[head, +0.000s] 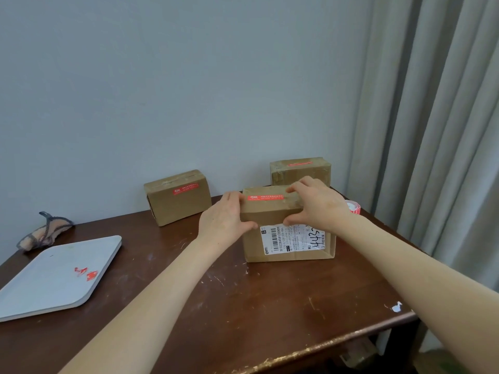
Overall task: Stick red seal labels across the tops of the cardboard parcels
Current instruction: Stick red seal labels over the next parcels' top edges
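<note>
**Seal on near parcel: lifting and slipping risks**

The near parcel (271, 215) stands toward the back of the table (270, 306), with a red seal label (266, 197) lying across its top. The left grip (224, 214) clasps its left side, thumb on the front face. The right grip (316, 203) curls over the top right corner, fingers covering the label's end.

Hazards, as judged:
- That end lies on wrinkled tape and may lift unless rubbed down.
- An uneven squeeze could skid the parcel against the flat parcel (291, 240) in front; whether one rests on the other cannot be told.
- The label roll (353, 206), just behind the right wrist near the table edge, could be knocked off.
</note>
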A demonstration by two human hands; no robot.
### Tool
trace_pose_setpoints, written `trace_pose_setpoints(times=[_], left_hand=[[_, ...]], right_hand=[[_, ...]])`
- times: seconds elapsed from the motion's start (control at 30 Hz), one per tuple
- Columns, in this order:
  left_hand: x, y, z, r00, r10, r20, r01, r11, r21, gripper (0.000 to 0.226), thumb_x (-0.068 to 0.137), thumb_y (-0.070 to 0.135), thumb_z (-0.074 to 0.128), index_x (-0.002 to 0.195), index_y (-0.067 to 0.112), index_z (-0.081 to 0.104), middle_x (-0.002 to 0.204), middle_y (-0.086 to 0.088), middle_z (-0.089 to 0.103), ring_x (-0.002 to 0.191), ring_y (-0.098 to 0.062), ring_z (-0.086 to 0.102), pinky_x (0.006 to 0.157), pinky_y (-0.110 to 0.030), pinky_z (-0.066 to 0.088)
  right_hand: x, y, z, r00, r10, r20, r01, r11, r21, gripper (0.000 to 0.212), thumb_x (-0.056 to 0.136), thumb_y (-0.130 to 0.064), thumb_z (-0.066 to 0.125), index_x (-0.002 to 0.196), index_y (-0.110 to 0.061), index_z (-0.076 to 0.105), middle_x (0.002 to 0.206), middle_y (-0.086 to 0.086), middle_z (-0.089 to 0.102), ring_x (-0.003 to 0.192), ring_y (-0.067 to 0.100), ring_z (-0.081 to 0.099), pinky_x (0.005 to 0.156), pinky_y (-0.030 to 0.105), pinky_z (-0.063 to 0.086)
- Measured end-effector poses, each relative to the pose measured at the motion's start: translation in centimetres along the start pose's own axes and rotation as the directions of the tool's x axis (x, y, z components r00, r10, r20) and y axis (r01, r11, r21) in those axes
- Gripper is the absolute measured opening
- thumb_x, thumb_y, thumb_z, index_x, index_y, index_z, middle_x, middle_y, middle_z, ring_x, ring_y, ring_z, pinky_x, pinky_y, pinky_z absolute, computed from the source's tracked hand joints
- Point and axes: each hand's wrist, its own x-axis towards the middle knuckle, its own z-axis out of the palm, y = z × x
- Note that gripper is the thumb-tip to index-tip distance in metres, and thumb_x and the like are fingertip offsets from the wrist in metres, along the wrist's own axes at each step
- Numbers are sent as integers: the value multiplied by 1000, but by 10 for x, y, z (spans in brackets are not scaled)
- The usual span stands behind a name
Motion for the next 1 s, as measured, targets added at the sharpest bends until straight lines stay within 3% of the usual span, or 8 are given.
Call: trace_pose_setpoints(times=[0.13, 0.27, 0.4, 0.5, 0.63, 0.8, 0.87, 1.0], left_hand=[[-6, -10, 5, 993, -115, 40, 121, 970, -209, 87, 72, 50, 73, 142, 18, 32, 141, 0, 44, 121, -17, 52, 90, -35, 48], [-17, -9, 14, 971, -195, 139, 234, 895, -380, 91, 73, 46, 75, 145, 15, 29, 143, -3, 45, 129, -19, 45, 104, -37, 41], [-27, 0, 19, 959, -180, 221, 259, 872, -415, 72, 83, 41, 67, 141, 12, 37, 139, -4, 51, 127, -19, 48, 97, -28, 40], [-30, 6, 20, 948, -177, 266, 281, 858, -431, 56, 88, 35, 62, 135, 12, 44, 132, -2, 56, 120, -18, 52, 84, -21, 39], [-27, 4, 18, 931, -175, 321, 313, 836, -452, 44, 90, 31, 58, 130, 12, 50, 127, -3, 59, 116, -19, 54, 84, -25, 42], [-25, -2, 5, 945, -215, 245, 321, 742, -588, 39, 89, 26, 60, 127, 16, 55, 123, 1, 62, 111, -16, 58, 91, -31, 47], [-23, -2, -6, 955, -205, 214, 297, 689, -662, 38, 90, 23, 59, 128, 17, 56, 122, 3, 63, 108, -13, 59, 87, -27, 47], [-18, 2, -30, 961, -204, 187, 269, 522, -809, 40, 92, 17, 56, 131, 21, 54, 114, 5, 65, 107, -13, 59, 84, -26, 44]], right_hand=[[-15, 16, -3, 978, 113, -176, -87, 985, 149, 86, 72, -48, 77, 144, -24, 37, 140, 2, 41, 131, 22, 35, 101, 39, 39], [-34, 28, 10, 943, 260, -208, -207, 947, 246, 93, 73, -44, 78, 148, -21, 29, 139, 5, 37, 127, 24, 42, 99, 42, 45], [-47, 33, 24, 914, 377, -150, -311, 888, 339, 96, 74, -42, 78, 149, -18, 23, 141, 8, 38, 124, 29, 49, 95, 46, 48], [-53, 32, 35, 902, 429, -50, -375, 833, 407, 84, 78, -38, 75, 145, -18, 29, 133, 8, 54, 115, 30, 57, 88, 41, 47], [-57, 27, 39, 901, 433, 25, -403, 816, 415, 71, 84, -33, 69, 142, -20, 30, 121, 8, 61, 106, 32, 60, 75, 33, 43], [-47, 23, 27, 914, 406, -5, -335, 761, 556, 76, 84, -25, 68, 148, -22, 28, 130, 3, 59, 107, 25, 60, 83, 36, 50], [-41, 23, 18, 910, 413, -34, -303, 720, 624, 69, 85, -23, 68, 146, -20, 35, 131, 2, 60, 112, 24, 59, 87, 34, 49], [-31, 25, 0, 898, 440, -10, -263, 555, 789, 61, 84, -17, 67, 140, -27, 44, 117, 2, 67, 106, 22, 64, 96, 41, 49]])
